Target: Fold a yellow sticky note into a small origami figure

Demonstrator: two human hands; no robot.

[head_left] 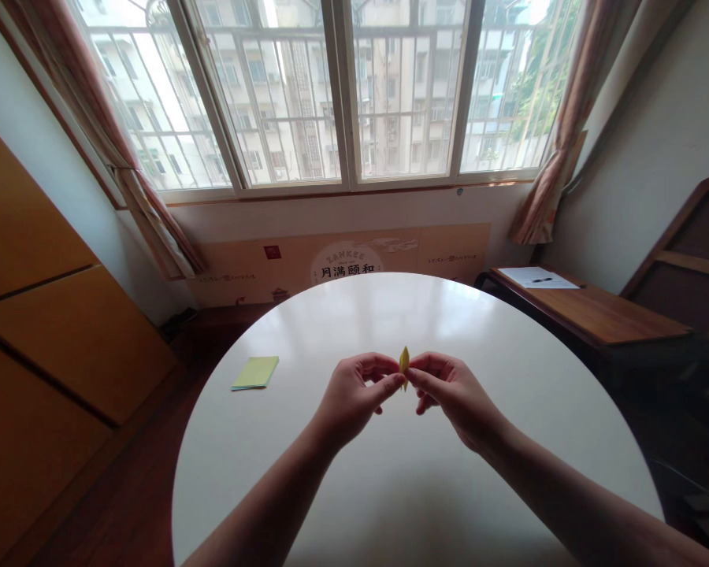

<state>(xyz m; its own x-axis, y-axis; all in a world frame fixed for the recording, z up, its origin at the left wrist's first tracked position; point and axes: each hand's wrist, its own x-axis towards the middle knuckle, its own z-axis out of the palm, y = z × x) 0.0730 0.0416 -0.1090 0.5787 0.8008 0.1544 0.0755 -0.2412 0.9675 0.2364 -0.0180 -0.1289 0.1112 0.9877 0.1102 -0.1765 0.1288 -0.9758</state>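
Note:
A small piece of folded yellow paper (405,359) is held up above the round white table (354,488), pointed at its top and bottom. From the left side, my left hand (360,394) pinches it between thumb and fingers. My right hand (446,386) pinches the same paper from the right, thumb and forefinger closed on its edge. The fingertips of both hands nearly meet at the paper and hide part of it. On the table to the left lies a stack of yellow-green square paper (256,372), with a bluish sheet showing at its lower edge.
At right, a wooden bench or low table (620,311) carries a white sheet (537,277) with a dark pen-like thing on it. A printed cardboard panel (260,260) stands behind the table, under the window (402,102). Orange-brown cabinets (64,339) are on the left.

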